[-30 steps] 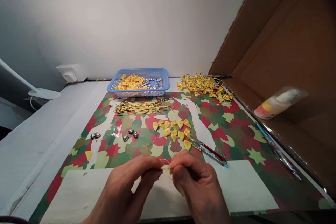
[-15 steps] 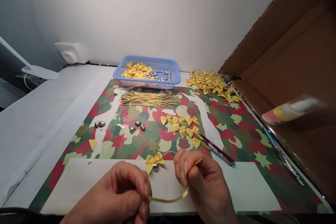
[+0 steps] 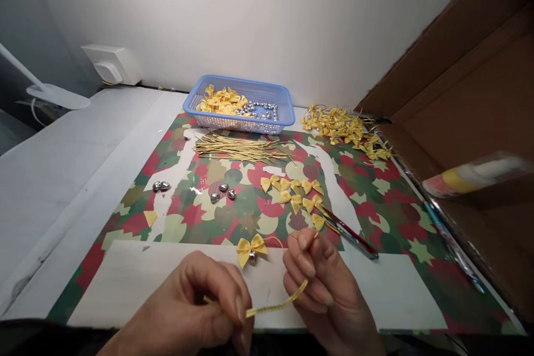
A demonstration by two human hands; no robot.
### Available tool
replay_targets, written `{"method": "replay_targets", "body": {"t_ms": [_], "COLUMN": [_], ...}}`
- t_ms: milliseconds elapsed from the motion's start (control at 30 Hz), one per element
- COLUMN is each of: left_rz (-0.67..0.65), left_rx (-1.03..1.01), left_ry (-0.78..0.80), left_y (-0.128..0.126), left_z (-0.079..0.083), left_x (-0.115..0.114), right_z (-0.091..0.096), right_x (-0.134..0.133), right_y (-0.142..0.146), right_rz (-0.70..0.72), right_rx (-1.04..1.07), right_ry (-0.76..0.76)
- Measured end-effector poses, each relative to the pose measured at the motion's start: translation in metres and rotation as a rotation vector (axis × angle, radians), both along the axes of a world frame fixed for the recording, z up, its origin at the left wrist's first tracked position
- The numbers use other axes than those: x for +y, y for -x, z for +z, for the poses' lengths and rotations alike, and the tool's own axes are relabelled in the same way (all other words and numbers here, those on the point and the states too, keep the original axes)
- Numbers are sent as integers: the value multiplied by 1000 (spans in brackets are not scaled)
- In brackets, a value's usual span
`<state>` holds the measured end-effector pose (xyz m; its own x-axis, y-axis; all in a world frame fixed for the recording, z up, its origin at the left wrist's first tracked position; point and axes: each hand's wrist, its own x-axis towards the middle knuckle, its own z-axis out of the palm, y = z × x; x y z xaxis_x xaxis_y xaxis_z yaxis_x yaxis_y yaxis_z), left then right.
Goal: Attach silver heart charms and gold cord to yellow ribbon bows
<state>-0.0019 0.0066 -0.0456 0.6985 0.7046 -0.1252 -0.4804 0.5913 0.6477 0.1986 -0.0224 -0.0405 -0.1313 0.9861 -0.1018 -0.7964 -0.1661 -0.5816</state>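
A thin gold cord (image 3: 277,306) curves between my two hands over the white sheet at the front. My left hand (image 3: 204,306) pinches one end between thumb and forefinger. At the other end, my right hand (image 3: 323,283) closes its thumb and fingertips on the cord. Just beyond them lies a yellow ribbon bow (image 3: 251,247) with a silver jingle bell (image 3: 252,257) at its centre. From this bow a thin strand runs to my right fingers; whether they grip it I cannot tell.
Tweezers (image 3: 350,233) lie beside several loose bows (image 3: 292,192). Silver bells (image 3: 223,193) sit mid-mat. Behind are gold cords (image 3: 242,147), a blue basket (image 3: 237,122) of bows and bells, and a heap of bows (image 3: 342,128). A cardboard wall (image 3: 459,67) bounds the right side.
My view has shifted slightly. My right fingers have turned upward around the cord. A short end of it now shows behind my left fingers.
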Motion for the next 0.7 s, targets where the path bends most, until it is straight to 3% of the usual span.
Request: {"method": "replay_targets", "body": {"t_ms": [133,267,333,500,700], "left_rz": [97,-3,-36,42,31], "left_rx": [82,20,102,363,451], "left_ry": [-5,102,114,48,-106], "left_y": [-3,-4,-4,-4,-2], "left_z": [6,15,16,13,10], "left_x": [3,4,5,6,5], "right_z": [-6,-11,-11,-10,-1], "right_x": [-5,-8,-8,-7,-8], "right_y": [-2,-6,-7,-4,-4], "right_rz": [-22,-25,1,-8,-172], "right_rx": [-189,-348,-369,-508,-982], "right_ry": [3,-61,-94,-99,-382]}}
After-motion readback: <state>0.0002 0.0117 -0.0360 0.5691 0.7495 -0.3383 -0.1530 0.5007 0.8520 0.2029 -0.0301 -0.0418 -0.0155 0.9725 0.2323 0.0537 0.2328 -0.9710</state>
